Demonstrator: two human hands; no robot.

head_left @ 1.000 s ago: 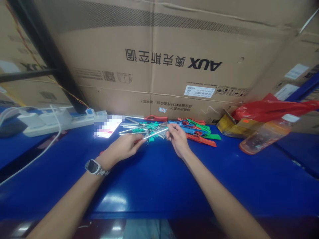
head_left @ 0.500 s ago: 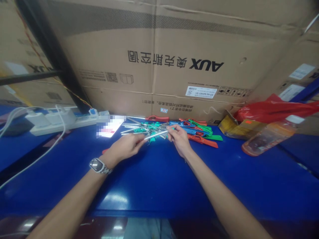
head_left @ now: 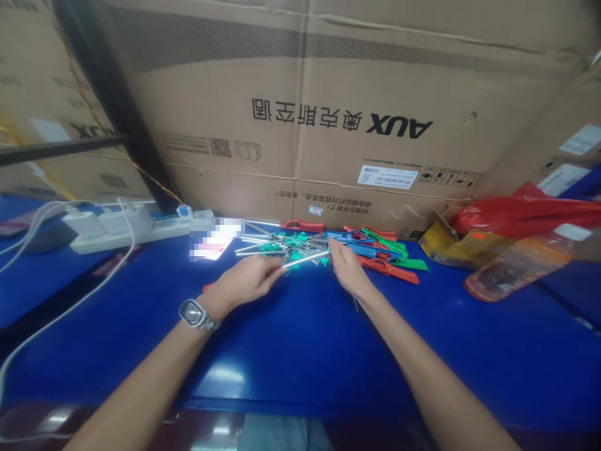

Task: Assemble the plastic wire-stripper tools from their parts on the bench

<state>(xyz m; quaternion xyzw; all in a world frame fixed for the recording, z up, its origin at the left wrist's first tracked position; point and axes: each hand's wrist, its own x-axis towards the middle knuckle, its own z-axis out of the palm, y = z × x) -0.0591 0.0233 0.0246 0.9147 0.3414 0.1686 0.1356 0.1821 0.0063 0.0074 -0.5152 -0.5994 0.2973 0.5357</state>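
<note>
The left hand is curling its fingers in and pinching the near end of a thin silver metal rod between thumb and fingertips. The right hand is closing its fingertips on the far end of the same rod, its other fingers bending loosely. The rod is hanging slantwise between the two hands, just above the glossy blue desk and right in front of a tangled heap of silver rods with green plastic ends. One rod is being held. Those in the heap are overlapping too much to count.

Just beyond the right hand, a fan of flat red, blue and green plastic handles is lying on the desk. There are at least two of each colour, though the exact number is not showing. One red-handled tool is lying apart, against the foot of a large brown cardboard box.

One silver wristwatch is sitting on the left wrist. To the far left, one white power strip is lying with white cables trailing from it. To the right, one clear orange-tinted plastic bottle is lying on its side, near one crumpled red plastic bag and a yellow packet.
</note>
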